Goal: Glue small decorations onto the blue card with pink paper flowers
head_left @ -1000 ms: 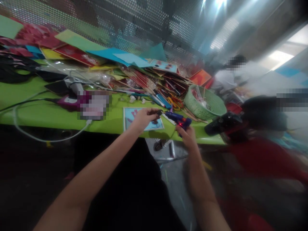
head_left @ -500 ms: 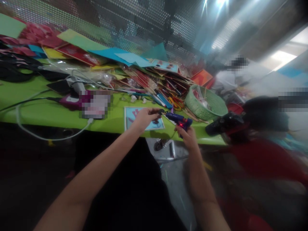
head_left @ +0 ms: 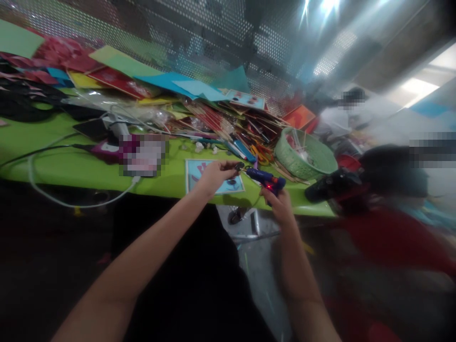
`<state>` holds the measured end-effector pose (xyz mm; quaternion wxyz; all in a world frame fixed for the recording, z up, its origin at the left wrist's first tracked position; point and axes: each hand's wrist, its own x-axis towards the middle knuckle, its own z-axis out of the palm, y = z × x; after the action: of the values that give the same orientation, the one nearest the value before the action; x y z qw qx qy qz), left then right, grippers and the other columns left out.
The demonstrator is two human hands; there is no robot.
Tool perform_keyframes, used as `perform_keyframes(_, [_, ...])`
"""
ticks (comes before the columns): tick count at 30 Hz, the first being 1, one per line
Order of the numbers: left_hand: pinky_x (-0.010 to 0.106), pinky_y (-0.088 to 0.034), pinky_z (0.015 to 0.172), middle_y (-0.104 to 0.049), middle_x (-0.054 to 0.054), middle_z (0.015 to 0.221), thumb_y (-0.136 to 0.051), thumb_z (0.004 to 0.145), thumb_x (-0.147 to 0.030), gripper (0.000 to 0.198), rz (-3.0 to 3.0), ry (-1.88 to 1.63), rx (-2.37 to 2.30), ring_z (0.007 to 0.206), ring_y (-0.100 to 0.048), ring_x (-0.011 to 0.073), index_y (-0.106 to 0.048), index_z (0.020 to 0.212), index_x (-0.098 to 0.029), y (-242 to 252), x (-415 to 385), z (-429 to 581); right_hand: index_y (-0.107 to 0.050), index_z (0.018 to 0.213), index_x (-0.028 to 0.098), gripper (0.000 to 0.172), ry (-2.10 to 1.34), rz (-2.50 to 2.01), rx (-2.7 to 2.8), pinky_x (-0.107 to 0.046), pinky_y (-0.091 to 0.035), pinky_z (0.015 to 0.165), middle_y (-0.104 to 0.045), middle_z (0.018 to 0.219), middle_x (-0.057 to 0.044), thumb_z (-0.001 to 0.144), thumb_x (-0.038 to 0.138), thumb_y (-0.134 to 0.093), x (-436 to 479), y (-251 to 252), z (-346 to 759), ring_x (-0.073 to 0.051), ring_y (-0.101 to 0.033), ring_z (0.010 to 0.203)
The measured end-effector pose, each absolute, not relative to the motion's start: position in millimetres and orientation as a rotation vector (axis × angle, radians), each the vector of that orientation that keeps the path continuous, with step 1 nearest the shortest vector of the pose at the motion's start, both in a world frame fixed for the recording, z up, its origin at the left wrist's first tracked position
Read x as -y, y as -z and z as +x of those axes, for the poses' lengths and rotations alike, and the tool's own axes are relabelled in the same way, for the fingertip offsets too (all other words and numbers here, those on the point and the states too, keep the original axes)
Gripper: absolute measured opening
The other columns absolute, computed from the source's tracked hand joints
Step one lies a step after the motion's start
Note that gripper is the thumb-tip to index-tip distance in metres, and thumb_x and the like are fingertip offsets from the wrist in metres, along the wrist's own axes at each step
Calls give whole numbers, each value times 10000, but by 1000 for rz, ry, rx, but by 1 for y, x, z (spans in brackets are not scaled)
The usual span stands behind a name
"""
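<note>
Between the fingertips of my left hand [head_left: 215, 176] is a small dark round piece [head_left: 239, 166], too small to name more exactly. My right hand [head_left: 280, 199] is wrapped round the handle of a blue glue gun [head_left: 262, 177] with a glowing red light. The gun's nozzle points left and meets or nearly meets the dark piece. Under my left hand lies a light blue picture card [head_left: 191, 172] with pink and dark shapes on it; my hand and wrist cover part of it.
A green basket [head_left: 306, 164] stands right of the hands. Scissors [head_left: 261, 154], markers, sticks and coloured paper [head_left: 178, 85] are piled along the back. A purple power strip [head_left: 107, 151] and cables lie left on the green table [head_left: 164, 185]. A person in red [head_left: 388, 232] is at right.
Both hands hold nearly the same pose, with the dark piece at the nozzle. The whole view has shifted very slightly.
</note>
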<state>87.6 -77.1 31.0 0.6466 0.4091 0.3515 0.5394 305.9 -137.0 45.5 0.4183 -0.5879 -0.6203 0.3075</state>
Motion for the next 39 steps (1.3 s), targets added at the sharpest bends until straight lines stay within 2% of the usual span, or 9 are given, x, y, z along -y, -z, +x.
perform_keyframes(4, [280, -544, 732, -747, 41, 829, -773, 677, -116, 313, 945, -1221, -796, 690, -636, 109, -790, 989, -135, -30, 77, 87, -651, 704, 176, 353, -767, -1463, 1576, -258, -374, 493, -499, 533, 22, 746, 524, -691, 137, -46, 305, -120, -447, 507])
perform_keyframes(18, [319, -574, 789, -756, 70, 904, -770, 688, -106, 310, 883, -1226, -769, 783, -686, 141, -776, 997, -125, -29, 78, 84, -682, 766, 168, 381, -766, -1455, 1593, -257, -396, 507, -517, 539, 27, 749, 547, -712, 135, -42, 309, -121, -461, 506])
perform_keyframes(27, [345, -585, 802, -760, 68, 915, -777, 680, -111, 306, 872, -1200, -753, 833, -706, 172, -784, 984, -139, -28, 79, 82, -672, 702, 175, 394, -734, -1427, 1539, -251, -389, 483, -520, 529, 21, 750, 564, -709, 129, -42, 311, -120, -467, 499])
perform_keyframes(32, [327, -584, 807, -770, 66, 913, -786, 687, -135, 313, 899, -1187, -765, 815, -704, 158, -793, 1000, -142, -28, 78, 80, -652, 659, 176, 408, -729, -1428, 1508, -249, -377, 478, -505, 511, 26, 740, 571, -720, 131, -43, 310, -112, -454, 486])
perform_keyframes(39, [326, -578, 880, -787, 67, 944, -748, 711, -124, 300, 994, -1170, -860, 858, -728, 159, -783, 1008, -134, -28, 71, 74, -682, 723, 174, 408, -798, -1340, 1466, -258, -414, 501, -572, 558, 4, 782, 576, -708, 129, -33, 318, -127, -518, 511])
